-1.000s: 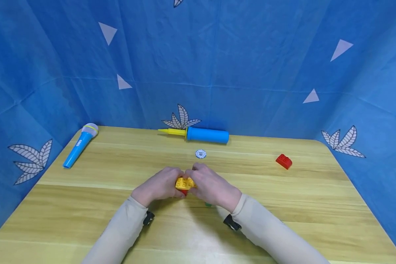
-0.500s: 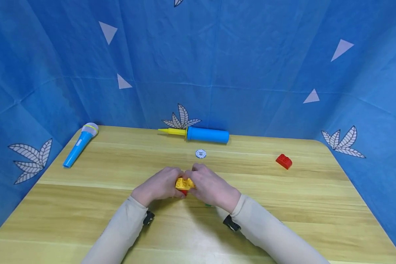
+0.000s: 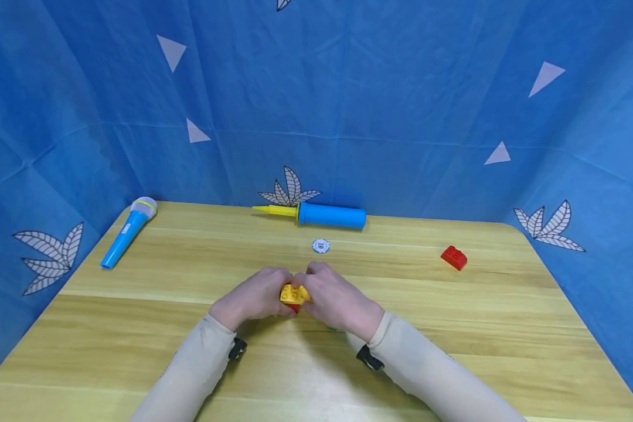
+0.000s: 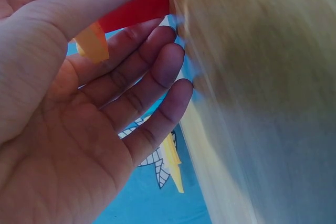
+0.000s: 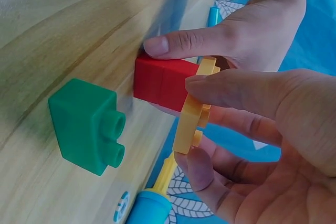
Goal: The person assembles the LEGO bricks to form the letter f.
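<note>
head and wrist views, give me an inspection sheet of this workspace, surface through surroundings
Surface: wood-grain table.
Job's things: yellow block on the red piece, overhanging it; whether fully seated, cannot tell. Green block apart on the table.
Clutter: microphone, blue-and-yellow pump, white chip, rounded red block.
Grippers: left grip holds the red piece; right grip pinches the yellow block.
Cables: nothing seen.
Surroundings: blue patterned cloth behind and at both sides.
</note>
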A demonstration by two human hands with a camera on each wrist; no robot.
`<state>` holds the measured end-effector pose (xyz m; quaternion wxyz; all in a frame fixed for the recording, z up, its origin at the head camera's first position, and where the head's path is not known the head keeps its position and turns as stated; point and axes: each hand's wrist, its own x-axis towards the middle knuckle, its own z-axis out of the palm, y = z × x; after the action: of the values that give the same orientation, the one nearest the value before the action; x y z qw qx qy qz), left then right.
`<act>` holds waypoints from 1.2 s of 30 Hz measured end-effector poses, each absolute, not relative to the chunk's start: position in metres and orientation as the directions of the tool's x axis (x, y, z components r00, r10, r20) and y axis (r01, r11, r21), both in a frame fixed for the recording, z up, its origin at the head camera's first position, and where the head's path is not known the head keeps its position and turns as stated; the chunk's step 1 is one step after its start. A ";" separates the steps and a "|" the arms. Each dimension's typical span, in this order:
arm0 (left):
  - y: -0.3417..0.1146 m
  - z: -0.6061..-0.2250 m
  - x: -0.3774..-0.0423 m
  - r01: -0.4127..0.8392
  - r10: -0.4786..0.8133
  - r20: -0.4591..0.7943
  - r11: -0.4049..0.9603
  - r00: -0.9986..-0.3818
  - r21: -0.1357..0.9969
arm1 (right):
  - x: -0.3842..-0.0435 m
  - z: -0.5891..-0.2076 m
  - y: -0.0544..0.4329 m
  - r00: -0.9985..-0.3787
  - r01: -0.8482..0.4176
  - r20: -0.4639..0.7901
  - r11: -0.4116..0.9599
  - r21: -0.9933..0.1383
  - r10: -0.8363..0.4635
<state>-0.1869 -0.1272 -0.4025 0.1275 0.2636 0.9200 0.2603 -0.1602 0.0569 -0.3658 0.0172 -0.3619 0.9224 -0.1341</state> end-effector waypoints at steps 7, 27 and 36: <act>-0.127 -0.403 -0.186 0.415 0.547 -0.098 0.728 -0.831 0.545 | -0.160 -0.367 0.058 -0.737 -0.663 0.067 0.701 -0.261 -0.672; -0.126 -0.402 -0.185 0.410 0.542 -0.108 0.738 -0.833 0.535 | -0.158 -0.371 0.061 -0.733 -0.673 0.102 0.697 -0.247 -0.672; -0.126 -0.401 -0.185 0.405 0.535 -0.109 0.742 -0.838 0.534 | -0.160 -0.373 0.061 -0.714 -0.695 0.135 0.672 -0.254 -0.687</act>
<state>-0.1847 -0.1260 -0.4010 0.1288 0.2542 0.9244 0.2536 -0.1604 0.0609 -0.3732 -0.0141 -0.3781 0.9143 -0.1446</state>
